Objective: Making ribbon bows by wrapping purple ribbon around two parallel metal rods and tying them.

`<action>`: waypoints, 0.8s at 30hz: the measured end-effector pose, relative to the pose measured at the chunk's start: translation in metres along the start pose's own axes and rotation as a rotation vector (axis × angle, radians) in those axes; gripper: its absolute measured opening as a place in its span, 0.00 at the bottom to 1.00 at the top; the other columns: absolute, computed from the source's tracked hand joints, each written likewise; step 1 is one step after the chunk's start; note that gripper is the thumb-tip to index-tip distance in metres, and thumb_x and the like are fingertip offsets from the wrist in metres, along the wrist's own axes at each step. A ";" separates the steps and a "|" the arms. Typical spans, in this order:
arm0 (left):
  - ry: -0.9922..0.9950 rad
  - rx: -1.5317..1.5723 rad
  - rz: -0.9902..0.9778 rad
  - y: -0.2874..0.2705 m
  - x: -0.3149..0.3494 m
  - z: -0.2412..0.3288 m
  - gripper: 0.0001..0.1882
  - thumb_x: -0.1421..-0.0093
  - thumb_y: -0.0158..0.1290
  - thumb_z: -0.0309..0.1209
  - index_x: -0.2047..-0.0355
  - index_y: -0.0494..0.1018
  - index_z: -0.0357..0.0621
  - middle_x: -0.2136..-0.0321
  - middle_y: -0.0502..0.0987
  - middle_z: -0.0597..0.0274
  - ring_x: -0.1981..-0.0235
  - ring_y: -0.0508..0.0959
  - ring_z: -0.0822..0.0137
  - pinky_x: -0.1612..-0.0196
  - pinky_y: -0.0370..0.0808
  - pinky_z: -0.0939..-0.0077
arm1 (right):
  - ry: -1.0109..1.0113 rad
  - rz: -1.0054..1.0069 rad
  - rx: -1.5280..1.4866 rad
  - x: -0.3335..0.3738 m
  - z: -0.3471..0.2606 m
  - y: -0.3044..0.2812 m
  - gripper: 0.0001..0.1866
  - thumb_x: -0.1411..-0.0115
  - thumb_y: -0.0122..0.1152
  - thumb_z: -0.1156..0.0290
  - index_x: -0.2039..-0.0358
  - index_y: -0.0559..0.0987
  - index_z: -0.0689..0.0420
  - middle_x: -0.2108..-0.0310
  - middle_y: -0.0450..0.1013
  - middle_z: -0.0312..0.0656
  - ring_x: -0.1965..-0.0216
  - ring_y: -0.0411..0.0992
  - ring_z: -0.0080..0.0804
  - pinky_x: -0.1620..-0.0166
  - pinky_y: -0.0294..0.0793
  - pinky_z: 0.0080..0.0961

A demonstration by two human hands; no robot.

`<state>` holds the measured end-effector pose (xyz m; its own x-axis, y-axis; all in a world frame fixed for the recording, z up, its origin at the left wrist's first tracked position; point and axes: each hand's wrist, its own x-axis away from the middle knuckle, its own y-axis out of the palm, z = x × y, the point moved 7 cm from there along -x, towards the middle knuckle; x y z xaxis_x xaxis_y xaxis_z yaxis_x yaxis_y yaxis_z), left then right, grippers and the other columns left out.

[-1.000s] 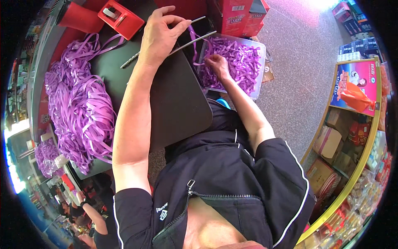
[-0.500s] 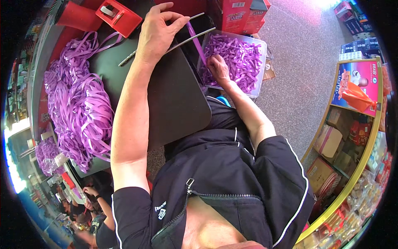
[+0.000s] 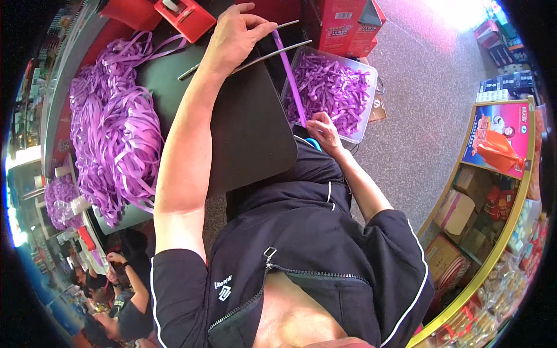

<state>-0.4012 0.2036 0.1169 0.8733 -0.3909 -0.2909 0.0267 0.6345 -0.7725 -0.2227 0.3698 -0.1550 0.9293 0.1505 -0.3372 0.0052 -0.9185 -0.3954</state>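
Note:
A narrow purple ribbon (image 3: 288, 72) stretches taut between my two hands. My left hand (image 3: 233, 39) pinches its upper end beside two thin metal rods (image 3: 272, 53), which slant across the black tabletop (image 3: 243, 127) and pass partly behind my hand and wrist. Lower down and to the right, my right hand (image 3: 326, 134) grips the ribbon's other end, at the near edge of a clear plastic bin (image 3: 369, 107). Short purple ribbon pieces (image 3: 331, 87) are heaped in that bin. On the table's left lies a big tangled pile of purple ribbon (image 3: 119, 133).
A red device (image 3: 184, 22) sits at the table's far edge, beside a red container (image 3: 133, 13). Red boxes (image 3: 342, 26) stand behind the bin. To the right is a gold-edged display case (image 3: 499, 156). Other people (image 3: 125, 290) are at lower left.
My right hand has moved down toward my body, so a longer length of ribbon shows between my hands. My left hand keeps its pinch by the rods. The whole view has shifted slightly.

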 end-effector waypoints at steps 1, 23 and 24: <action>-0.001 0.001 0.010 -0.001 -0.001 -0.003 0.13 0.44 0.58 0.40 0.65 0.81 0.45 0.44 0.66 0.49 0.45 0.68 0.60 0.45 0.64 0.71 | -0.008 -0.005 0.004 0.006 -0.007 -0.005 0.09 0.45 0.62 0.69 0.63 0.79 0.57 0.65 0.68 0.45 0.60 0.69 0.41 0.57 0.69 0.33; 0.027 -0.004 -0.081 0.002 -0.007 -0.010 0.15 0.44 0.55 0.41 0.68 0.81 0.42 0.57 0.76 0.44 0.45 0.69 0.56 0.44 0.64 0.68 | -0.012 -0.214 -0.178 0.049 -0.197 -0.076 0.11 0.53 0.69 0.75 0.66 0.82 0.56 0.65 0.67 0.39 0.64 0.67 0.30 0.64 0.69 0.25; 0.033 0.000 -0.095 0.004 -0.008 -0.011 0.15 0.44 0.55 0.41 0.69 0.81 0.41 0.58 0.77 0.46 0.46 0.70 0.56 0.44 0.64 0.68 | -0.075 -0.214 -0.113 0.044 -0.216 -0.083 0.11 0.54 0.69 0.75 0.67 0.83 0.55 0.66 0.67 0.39 0.64 0.67 0.30 0.64 0.68 0.25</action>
<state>-0.4135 0.2020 0.1100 0.8503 -0.4709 -0.2350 0.1084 0.5936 -0.7974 -0.1025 0.3737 0.0473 0.8729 0.3683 -0.3199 0.2436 -0.8972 -0.3683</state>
